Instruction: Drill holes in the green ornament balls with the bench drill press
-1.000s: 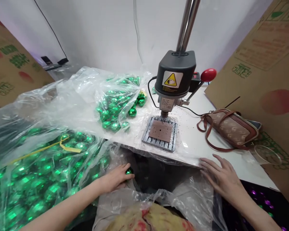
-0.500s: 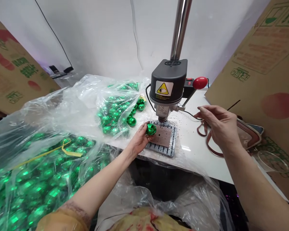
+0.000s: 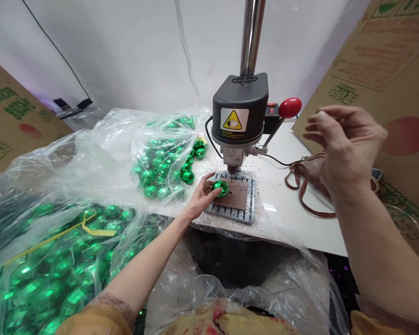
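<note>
My left hand (image 3: 203, 196) grips a shiny green faceted ball (image 3: 221, 188) over the brown pad (image 3: 238, 200) on the slotted metal base of a small drill press (image 3: 240, 111). The drill bit hangs just to the right of the ball. In the air at the right, my right hand (image 3: 349, 139) is raised beside the red-knobbed lever (image 3: 289, 108), not touching it. Its fingers are bent and parted, with nothing visible in them. Dark shavings lie about the base. More green balls (image 3: 160, 163) sit in clear plastic to the left.
A large clear bag of green balls (image 3: 63, 274) with a yellow tie (image 3: 99, 231) fills the lower left. Cardboard boxes (image 3: 380, 70) stand at both sides. A brown bag (image 3: 312, 170) with a strap lies on the white table, right of the press.
My right hand has risen and moved right. My left hand still has the ball, now turned with the thumb on its front. The view has shifted slightly.
</note>
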